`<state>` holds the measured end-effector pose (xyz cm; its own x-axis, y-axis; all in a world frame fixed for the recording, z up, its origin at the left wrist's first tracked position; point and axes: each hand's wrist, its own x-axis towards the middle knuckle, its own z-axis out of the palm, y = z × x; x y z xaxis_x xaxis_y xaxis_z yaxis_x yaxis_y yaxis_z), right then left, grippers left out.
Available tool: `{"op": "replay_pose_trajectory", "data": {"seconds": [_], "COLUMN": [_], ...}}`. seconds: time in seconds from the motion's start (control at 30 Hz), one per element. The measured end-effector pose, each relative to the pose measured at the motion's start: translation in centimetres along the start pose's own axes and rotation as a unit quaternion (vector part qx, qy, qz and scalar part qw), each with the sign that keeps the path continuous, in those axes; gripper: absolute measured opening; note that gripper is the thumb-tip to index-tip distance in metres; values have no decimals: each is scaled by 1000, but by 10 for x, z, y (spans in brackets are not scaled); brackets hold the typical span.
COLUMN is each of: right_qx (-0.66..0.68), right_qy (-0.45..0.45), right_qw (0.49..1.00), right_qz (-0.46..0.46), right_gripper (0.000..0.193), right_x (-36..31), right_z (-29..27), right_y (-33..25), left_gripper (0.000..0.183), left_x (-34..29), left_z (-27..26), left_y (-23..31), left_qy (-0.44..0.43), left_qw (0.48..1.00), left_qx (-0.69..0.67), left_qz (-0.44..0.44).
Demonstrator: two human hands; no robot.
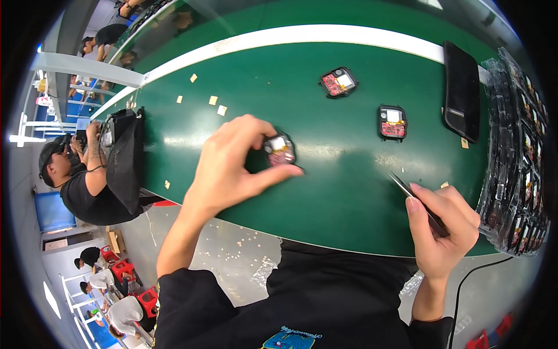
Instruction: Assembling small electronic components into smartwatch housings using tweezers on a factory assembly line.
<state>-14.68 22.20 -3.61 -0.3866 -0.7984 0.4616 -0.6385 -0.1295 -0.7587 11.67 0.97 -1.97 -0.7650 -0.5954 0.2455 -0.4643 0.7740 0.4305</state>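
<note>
My left hand [232,166] grips a small black square device with a red circuit board and white part inside [281,150], holding it on the green conveyor belt [325,192] between thumb and fingers. My right hand [444,230] holds a pair of dark tweezers [412,195] near the belt's front edge, tips pointing up and left, apart from the device. Two more of the same open devices lie farther out on the belt, one [338,82] at the back and one [392,122] to the right.
A black flat tray [462,90] lies at the right on the belt. Stacked clear trays of parts [520,174] stand along the right edge. Small tan paper scraps [214,100] dot the belt at left. A person in black [87,180] works at the left beside a black bag [125,157].
</note>
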Motion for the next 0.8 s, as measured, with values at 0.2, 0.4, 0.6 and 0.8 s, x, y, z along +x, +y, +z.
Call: {"op": "replay_pose_trajectory", "data": {"seconds": [0.2,0.4,0.6,0.8], "right_qx": [3,-8,5,26], "right_qy": [13,19,3,-33], "right_qw": [1000,999,999,998], "right_qz": [2,24,39,54], "right_gripper": [24,25,25,22], "right_x": [0,1,2,4], "right_z": [-1,-1,-2,-3], "right_y": [2,2,2,0], "left_gripper": [75,79,60,65], "left_x": [42,65,60,56], "left_z": [30,18,19,39], "left_y": [42,29,9,25], "left_qy": [-23,-110,-194,-150], "left_qw": [983,970,956,951], "left_qx": [81,-38,-113,-151], "left_qz": [163,214,187,225]}}
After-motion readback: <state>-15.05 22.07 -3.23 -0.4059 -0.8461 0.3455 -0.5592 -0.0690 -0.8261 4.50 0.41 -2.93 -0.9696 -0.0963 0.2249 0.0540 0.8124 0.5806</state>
